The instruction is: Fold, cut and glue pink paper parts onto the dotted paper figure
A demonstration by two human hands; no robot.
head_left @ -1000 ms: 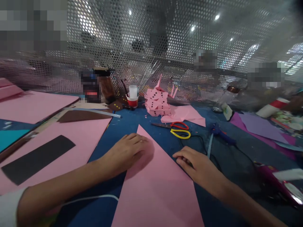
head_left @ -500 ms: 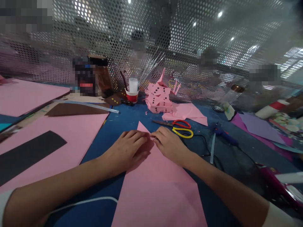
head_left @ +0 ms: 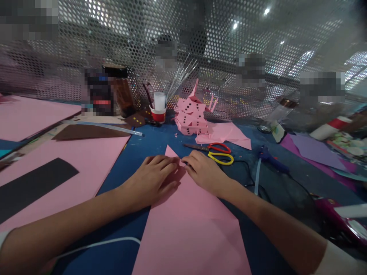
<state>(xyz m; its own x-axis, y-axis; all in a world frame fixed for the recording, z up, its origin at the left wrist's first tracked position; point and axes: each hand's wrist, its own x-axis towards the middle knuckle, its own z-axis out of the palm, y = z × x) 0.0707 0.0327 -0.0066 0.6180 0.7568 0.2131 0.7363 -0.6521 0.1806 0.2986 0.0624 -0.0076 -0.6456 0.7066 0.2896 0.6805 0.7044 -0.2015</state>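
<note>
A sheet of pink paper (head_left: 192, 236), folded to a point at its far end, lies on the blue table in front of me. My left hand (head_left: 156, 175) rests palm down across its left edge near the tip, fingers extended over the paper and thumb apart. Close beside it, my right hand (head_left: 205, 172) has its fingers bent and pressed together at the paper's right edge, pinching it; the fingertips are partly hidden. Scissors (head_left: 220, 157) with one red and one yellow handle lie just beyond my right hand.
Behind stands a pink paper model (head_left: 191, 116) with black square marks. Left is a large pink sheet (head_left: 94, 164) bearing a black strip (head_left: 37, 187). To the right lie a blue glue gun (head_left: 273, 162) and purple paper (head_left: 317, 152). A paper cup (head_left: 158, 114) stands at the back.
The view has shifted slightly, so everything sits a little differently in frame. Both hands keep almost the same place on the pink paper.
</note>
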